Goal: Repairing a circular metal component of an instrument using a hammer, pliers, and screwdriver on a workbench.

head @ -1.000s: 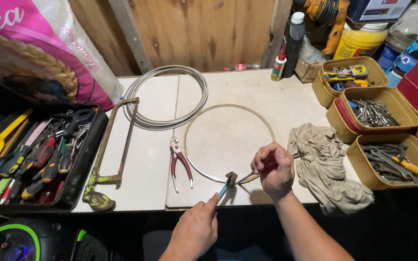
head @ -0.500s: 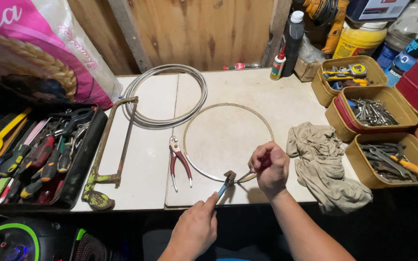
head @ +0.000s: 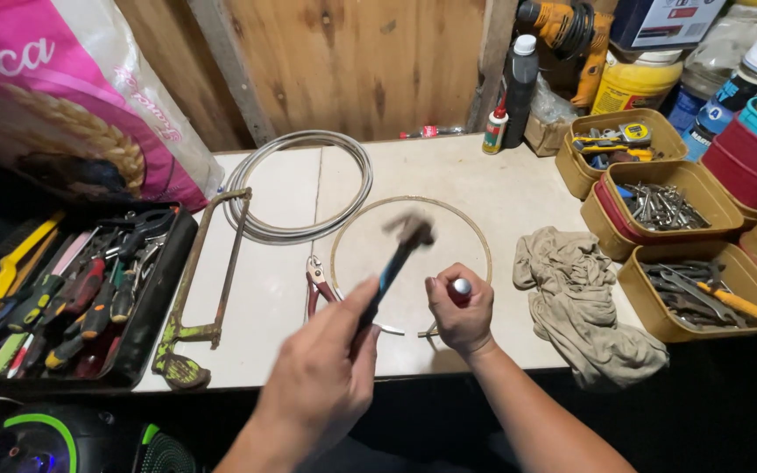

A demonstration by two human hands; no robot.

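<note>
Your workbench (head: 519, 188) carries a thin wire hoop (head: 480, 235) lying flat at its near middle, a crumpled rag (head: 584, 298) just right of it. Your left hand (head: 321, 385) clenches blue-handled pliers (head: 399, 256), blurred, raised above the hoop. Your right hand (head: 459, 314) grips a small red-handled tool (head: 460, 288) at the hoop's near edge.

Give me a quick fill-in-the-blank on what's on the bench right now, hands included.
1. The left hand holds up a blurred pair of pliers with ____ handles.
2. The right hand grips a small red tool at the near edge of the thin wire ____.
3. The rusty hacksaw lies between the white bench and the black ____ of hand tools.
4. A crumpled beige ____ lies right of the right hand.

Missing words: blue; hoop; tray; rag
</note>
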